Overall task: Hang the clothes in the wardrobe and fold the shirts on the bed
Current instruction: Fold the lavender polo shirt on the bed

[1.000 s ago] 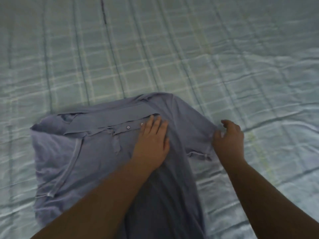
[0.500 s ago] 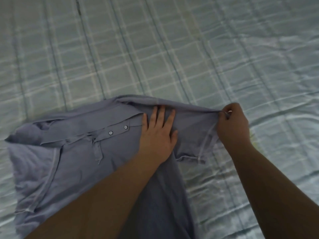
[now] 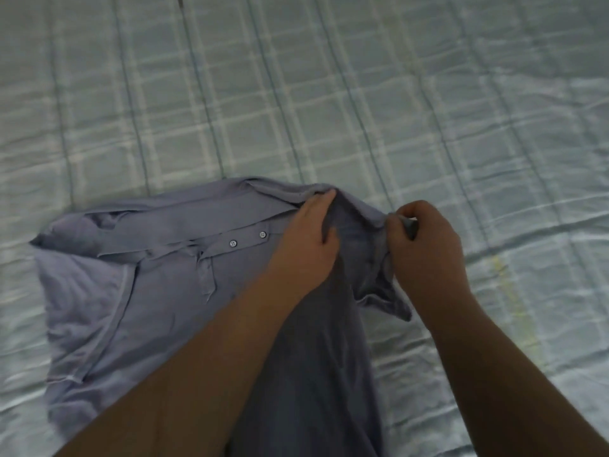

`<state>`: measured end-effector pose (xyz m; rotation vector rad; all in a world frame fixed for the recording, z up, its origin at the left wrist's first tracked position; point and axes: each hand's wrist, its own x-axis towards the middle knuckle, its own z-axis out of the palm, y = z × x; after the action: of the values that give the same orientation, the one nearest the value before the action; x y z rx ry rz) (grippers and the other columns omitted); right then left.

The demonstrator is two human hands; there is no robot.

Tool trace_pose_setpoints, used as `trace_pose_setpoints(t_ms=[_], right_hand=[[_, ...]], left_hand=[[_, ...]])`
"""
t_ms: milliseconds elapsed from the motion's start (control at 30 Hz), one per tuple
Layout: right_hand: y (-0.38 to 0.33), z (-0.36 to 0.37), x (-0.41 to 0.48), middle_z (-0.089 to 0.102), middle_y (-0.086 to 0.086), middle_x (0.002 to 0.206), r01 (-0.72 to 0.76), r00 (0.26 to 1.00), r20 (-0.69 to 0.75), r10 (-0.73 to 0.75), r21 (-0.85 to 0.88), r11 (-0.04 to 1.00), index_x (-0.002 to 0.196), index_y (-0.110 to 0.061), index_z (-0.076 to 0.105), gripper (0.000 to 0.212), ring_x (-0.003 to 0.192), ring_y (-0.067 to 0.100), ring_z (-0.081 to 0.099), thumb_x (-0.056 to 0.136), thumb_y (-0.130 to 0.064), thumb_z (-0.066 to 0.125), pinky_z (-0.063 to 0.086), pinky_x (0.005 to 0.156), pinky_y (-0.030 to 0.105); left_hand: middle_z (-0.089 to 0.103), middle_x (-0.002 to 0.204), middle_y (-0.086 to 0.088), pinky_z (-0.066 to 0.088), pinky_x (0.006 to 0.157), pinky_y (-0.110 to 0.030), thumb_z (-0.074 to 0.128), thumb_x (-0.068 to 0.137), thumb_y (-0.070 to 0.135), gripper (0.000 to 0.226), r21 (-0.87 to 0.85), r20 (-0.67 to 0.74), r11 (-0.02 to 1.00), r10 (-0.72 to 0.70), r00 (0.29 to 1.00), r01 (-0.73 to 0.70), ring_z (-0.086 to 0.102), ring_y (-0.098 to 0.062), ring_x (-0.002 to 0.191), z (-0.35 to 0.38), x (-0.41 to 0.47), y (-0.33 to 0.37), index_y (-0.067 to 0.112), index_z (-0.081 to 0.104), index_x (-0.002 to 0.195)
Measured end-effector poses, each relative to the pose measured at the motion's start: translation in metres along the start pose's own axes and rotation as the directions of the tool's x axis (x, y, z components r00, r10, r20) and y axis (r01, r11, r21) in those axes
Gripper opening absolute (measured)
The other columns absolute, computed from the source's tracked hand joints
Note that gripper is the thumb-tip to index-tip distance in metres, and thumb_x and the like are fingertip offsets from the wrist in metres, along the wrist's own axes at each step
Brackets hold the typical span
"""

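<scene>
Fingers (image 3: 321, 203) of the left hand (image 3: 301, 245) lie straight, pressing a blue-grey shirt (image 3: 158, 291) flat on a checked bedspread (image 3: 329, 94).
The right hand (image 3: 428, 249), right of centre, curls tight, pinching the sleeve (image 3: 379, 291) raised just beside the left hand. The shirt spreads across the lower left of the frame, two buttons (image 3: 233, 243) showing.
</scene>
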<state>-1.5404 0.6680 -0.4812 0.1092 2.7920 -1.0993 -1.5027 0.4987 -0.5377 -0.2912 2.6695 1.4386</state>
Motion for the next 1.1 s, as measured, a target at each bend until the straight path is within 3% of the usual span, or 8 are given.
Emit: trace_pose_setpoints(t_ms=[200, 333, 433, 567, 700, 767, 933, 1100], right_hand=[[-0.061, 0.053, -0.043, 0.052, -0.014, 0.064, 0.084, 0.99, 0.107, -0.094, 0.092, 0.992, 0.086, -0.027, 0.054, 0.01, 0.069, 0.014, 0.056, 0.094, -0.029, 0.059, 0.031, 0.058, 0.027], [-0.069, 0.088, -0.056, 0.058, -0.013, 0.074, 0.045, 0.984, 0.17, -0.056, 0.065, 0.997, 0.097, -0.032, 0.058, 0.004, 0.079, 0.016, 0.062, 0.095, -0.034, 0.058, 0.034, 0.063, 0.026], [-0.068, 0.111, -0.063, 0.071, -0.008, 0.095, -0.022, 0.954, 0.298, -0.022, 0.142, 0.99, 0.128, -0.027, 0.06, 0.031, 0.097, 0.017, 0.067, 0.098, -0.033, 0.055, 0.047, 0.082, 0.028], [-0.058, 0.123, -0.065, 0.07, -0.001, 0.117, 0.037, 0.919, 0.372, -0.133, 0.255, 0.966, 0.133, -0.019, 0.059, 0.036, 0.108, 0.018, 0.067, 0.1, -0.015, 0.044, 0.05, 0.1, 0.04], [-0.038, 0.113, -0.05, 0.069, 0.003, 0.11, 0.223, 0.967, 0.133, -0.219, -0.017, 0.975, 0.114, -0.016, 0.065, 0.041, 0.104, 0.017, 0.058, 0.08, -0.012, 0.042, 0.038, 0.088, 0.018], [-0.032, 0.113, -0.04, 0.064, 0.01, 0.112, 0.299, 0.949, 0.147, -0.279, -0.136, 0.945, 0.112, -0.011, 0.065, 0.04, 0.107, 0.025, 0.055, 0.077, -0.008, 0.045, 0.039, 0.09, 0.024], [-0.024, 0.132, -0.025, 0.054, 0.02, 0.138, 0.541, 0.838, 0.313, -0.447, -0.364, 0.758, 0.132, -0.001, 0.056, 0.044, 0.132, 0.039, 0.046, 0.09, -0.013, 0.056, 0.031, 0.113, 0.051], [-0.013, 0.149, -0.033, 0.027, 0.014, 0.161, 0.536, 0.844, 0.357, -0.4, -0.57, 0.623, 0.155, -0.011, 0.028, 0.063, 0.149, 0.033, 0.021, 0.099, -0.039, 0.034, 0.013, 0.121, 0.052]], left_hand=[[0.046, 0.147, -0.025, 0.034, 0.117, -0.041, 0.034, 0.092, -0.02, 0.057, -0.211, 0.246, 0.943, -0.203, 0.948, 0.257, 0.046, -0.034, 0.137, -0.059, 0.059, -0.002, -0.004, 0.037, 0.147], [0.056, 0.13, -0.008, 0.051, 0.094, -0.036, 0.042, 0.106, 0.009, 0.032, -0.525, 0.356, 0.723, -0.293, 0.887, 0.449, 0.058, -0.023, 0.117, -0.084, 0.086, 0.007, 0.007, 0.053, 0.136], [0.058, 0.136, -0.004, 0.053, 0.093, -0.039, 0.041, 0.108, 0.023, 0.026, -0.56, 0.32, 0.705, -0.299, 0.899, 0.434, 0.064, -0.023, 0.111, -0.102, 0.089, 0.0, 0.018, 0.058, 0.126], [0.063, 0.13, -0.009, 0.053, 0.079, -0.023, 0.039, 0.103, 0.002, 0.03, -0.403, 0.17, 0.872, -0.227, 0.959, 0.278, 0.066, -0.018, 0.1, -0.111, 0.076, -0.021, 0.011, 0.061, 0.122], [0.067, 0.127, -0.01, 0.04, 0.104, -0.018, 0.044, 0.09, -0.01, 0.044, -0.082, 0.126, 0.996, -0.028, 0.992, 0.039, 0.06, -0.022, 0.119, -0.112, 0.047, -0.04, 0.006, 0.065, 0.125], [0.062, 0.135, -0.011, 0.027, 0.108, -0.012, 0.047, 0.089, -0.007, 0.045, 0.032, 0.12, 0.999, 0.034, 0.992, -0.038, 0.054, -0.024, 0.127, -0.112, 0.031, -0.047, 0.007, 0.063, 0.129], [0.048, 0.149, -0.017, 0.019, 0.122, -0.039, 0.05, 0.087, 0.006, 0.054, 0.407, 0.144, 0.886, 0.179, 0.973, -0.223, 0.031, -0.035, 0.146, -0.114, -0.005, -0.071, 0.004, 0.052, 0.141], [0.029, 0.162, -0.01, 0.016, 0.122, -0.046, 0.043, 0.098, 0.032, 0.058, 0.613, 0.06, 0.785, 0.067, 0.996, -0.089, 0.017, -0.03, 0.152, -0.105, -0.049, -0.089, 0.016, 0.035, 0.154]])
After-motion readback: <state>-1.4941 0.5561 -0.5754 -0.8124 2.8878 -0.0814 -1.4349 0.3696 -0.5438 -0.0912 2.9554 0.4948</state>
